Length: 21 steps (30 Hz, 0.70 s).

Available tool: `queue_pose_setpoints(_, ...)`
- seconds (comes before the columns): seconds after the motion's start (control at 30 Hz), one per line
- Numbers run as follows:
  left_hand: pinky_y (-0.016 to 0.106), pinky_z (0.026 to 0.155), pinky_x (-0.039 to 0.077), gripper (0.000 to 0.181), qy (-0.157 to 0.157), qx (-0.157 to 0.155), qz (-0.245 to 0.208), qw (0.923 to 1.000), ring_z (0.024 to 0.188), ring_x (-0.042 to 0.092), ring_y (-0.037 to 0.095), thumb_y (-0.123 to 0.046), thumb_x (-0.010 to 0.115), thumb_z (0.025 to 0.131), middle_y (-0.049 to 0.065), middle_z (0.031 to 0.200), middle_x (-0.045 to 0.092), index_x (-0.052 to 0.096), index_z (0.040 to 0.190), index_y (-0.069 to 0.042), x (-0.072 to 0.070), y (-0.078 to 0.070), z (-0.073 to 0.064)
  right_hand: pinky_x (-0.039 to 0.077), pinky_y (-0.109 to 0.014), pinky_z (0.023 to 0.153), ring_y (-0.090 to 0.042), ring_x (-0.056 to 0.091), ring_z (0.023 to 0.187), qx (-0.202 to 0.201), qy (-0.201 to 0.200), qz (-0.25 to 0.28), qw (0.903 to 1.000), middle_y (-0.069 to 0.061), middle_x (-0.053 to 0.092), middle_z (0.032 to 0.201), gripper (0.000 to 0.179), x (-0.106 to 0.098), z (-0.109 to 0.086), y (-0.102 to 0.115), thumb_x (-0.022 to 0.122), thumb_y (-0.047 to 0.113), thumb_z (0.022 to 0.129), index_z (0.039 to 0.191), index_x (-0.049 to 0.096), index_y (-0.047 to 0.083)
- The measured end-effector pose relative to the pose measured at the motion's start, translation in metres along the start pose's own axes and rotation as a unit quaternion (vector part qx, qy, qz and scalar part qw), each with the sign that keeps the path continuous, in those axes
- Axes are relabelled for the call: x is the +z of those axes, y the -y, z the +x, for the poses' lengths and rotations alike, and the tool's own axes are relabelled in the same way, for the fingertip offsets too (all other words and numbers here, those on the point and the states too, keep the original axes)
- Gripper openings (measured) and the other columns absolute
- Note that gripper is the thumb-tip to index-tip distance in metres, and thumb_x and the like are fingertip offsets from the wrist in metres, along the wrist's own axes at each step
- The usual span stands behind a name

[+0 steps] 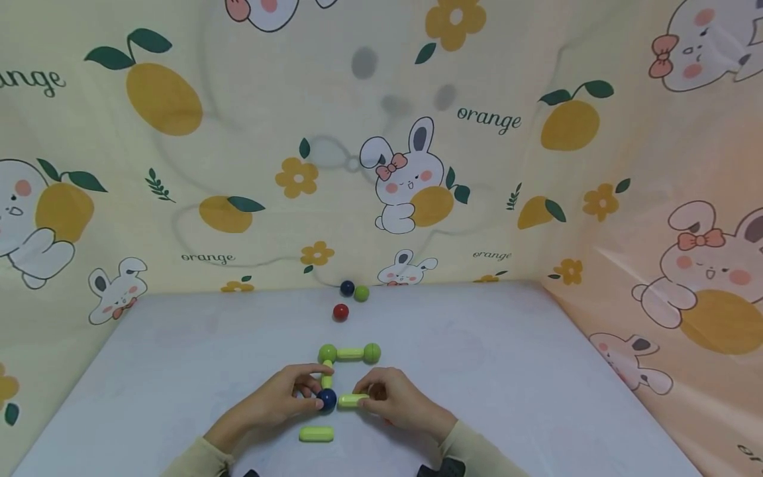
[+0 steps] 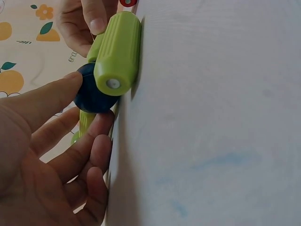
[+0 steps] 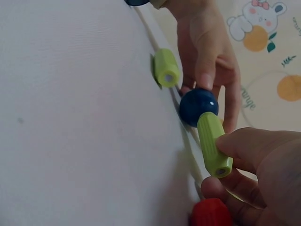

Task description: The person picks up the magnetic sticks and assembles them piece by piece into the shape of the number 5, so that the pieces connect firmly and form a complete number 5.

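My left hand [image 1: 277, 397] pinches a dark blue ball [image 1: 326, 400] between thumb and fingers. From that ball a light green rod [image 1: 326, 375] runs back to a green ball [image 1: 328, 353]. Another rod [image 1: 350, 354] links this to a second green ball [image 1: 372, 353]. My right hand [image 1: 396, 401] pinches a green rod [image 3: 212, 146] with a silvery end. Its far end is at the blue ball [image 3: 198, 107]; whether they touch I cannot tell. A loose green rod [image 1: 316, 434] lies nearest me. Beneath my right hand, a red piece [image 3: 211, 214] is mostly hidden in the head view.
Farther back on the white table [image 1: 507, 371] are a red ball [image 1: 340, 312], a blue ball [image 1: 347, 288] and a green ball [image 1: 361, 293]. A printed cloth [image 1: 334, 99] with rabbits and oranges hangs behind and along the sides.
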<state>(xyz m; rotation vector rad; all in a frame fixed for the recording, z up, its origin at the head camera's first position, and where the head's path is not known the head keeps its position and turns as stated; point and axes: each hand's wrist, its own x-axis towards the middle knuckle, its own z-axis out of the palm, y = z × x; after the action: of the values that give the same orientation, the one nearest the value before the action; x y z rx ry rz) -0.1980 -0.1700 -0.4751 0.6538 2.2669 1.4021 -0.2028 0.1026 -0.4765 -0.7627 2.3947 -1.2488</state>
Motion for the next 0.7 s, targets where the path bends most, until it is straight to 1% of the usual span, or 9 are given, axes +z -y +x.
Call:
queue_pose_setpoints(0.13,0.020,0.077,0.051,0.057,0.000,0.006,0.005,1.0000,0.087,0.062,0.008,-0.015,0.075,0.090,0.005,0.102,0.070,0.054,0.140,0.001,-0.0005,0.0006,0.0000,0.048,-0.018,0.069,-0.001,0.055,0.076,-0.006,-0.007,-0.008,0.9999,0.003,0.068,0.095,0.013,0.0034,0.0003,-0.0001,0.072,0.013,0.092,0.105,0.075,0.013)
queue_pose_setpoints(0.17,0.020,0.077,0.051,0.056,0.000,0.003,0.003,1.0000,0.088,0.062,0.009,-0.015,0.075,0.090,0.005,0.102,0.069,0.054,0.140,0.001,-0.0003,0.0002,0.0000,0.048,-0.018,0.070,-0.001,0.055,0.077,-0.007,-0.009,-0.011,0.9999,0.003,0.068,0.095,0.013,0.0039,0.0003,-0.0002,0.072,0.013,0.092,0.105,0.075,0.013)
queue_pose_setpoints(0.33,0.020,0.077,0.050,0.056,-0.002,-0.009,-0.001,1.0000,0.088,0.062,0.011,-0.012,0.075,0.089,0.006,0.102,0.069,0.054,0.140,-0.001,0.0007,-0.0018,-0.0003,0.048,-0.018,0.070,0.000,0.055,0.076,-0.010,-0.015,-0.019,0.9997,0.004,0.068,0.095,0.013,0.0053,0.0004,-0.0007,0.072,0.013,0.092,0.105,0.075,0.014)
queue_pose_setpoints(0.57,0.020,0.076,0.050,0.056,-0.005,0.000,0.007,1.0000,0.087,0.062,0.010,-0.011,0.075,0.090,0.007,0.103,0.070,0.054,0.140,0.001,0.0006,-0.0018,-0.0008,0.048,-0.018,0.071,0.000,0.055,0.079,-0.023,-0.022,-0.028,0.9991,0.004,0.068,0.098,0.015,0.0054,-0.0011,-0.0015,0.070,0.014,0.095,0.108,0.074,0.016)
queue_pose_setpoints(0.7,0.020,0.076,0.049,0.055,-0.007,-0.006,0.012,0.9999,0.088,0.062,0.012,-0.012,0.075,0.090,0.006,0.103,0.069,0.054,0.141,-0.001,0.0007,-0.0021,-0.0002,0.047,-0.019,0.071,0.001,0.053,0.078,-0.029,-0.030,-0.031,0.9987,0.005,0.067,0.099,0.016,0.0057,-0.0014,-0.0033,0.069,0.015,0.095,0.110,0.074,0.018)
